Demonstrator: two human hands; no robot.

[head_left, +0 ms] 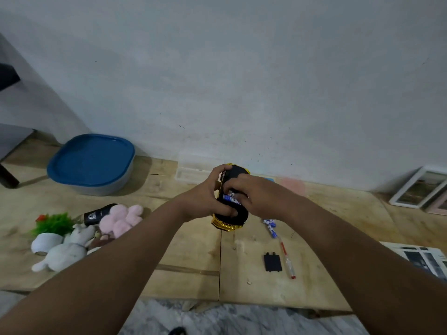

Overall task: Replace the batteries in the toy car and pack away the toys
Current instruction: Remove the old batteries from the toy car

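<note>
Toy car [231, 220] is upside down in your hands, held above the wooden table [188, 257], black underside facing you, gold body showing at the near end. Your left hand [208, 197] wraps the car's left side, fingers curled over the far end and thumb clamped across the underside near the gold end. Your right hand [254, 193] sits over the open battery bay, fingertips closed together on a blue-and-white battery [231, 197] lying in the bay. Loose batteries [270, 226] lie on the table just right of the car; count unclear. Black battery cover [272, 262] lies flat nearer to you, with a red-tipped screwdriver [287, 258] just beside it on the right. Left side of table: pink plush [121, 220], white plush [67, 250], small potted plant [49, 232], grouped close. Blue-lidded container [93, 163] sits at the far left by the wall.
</note>
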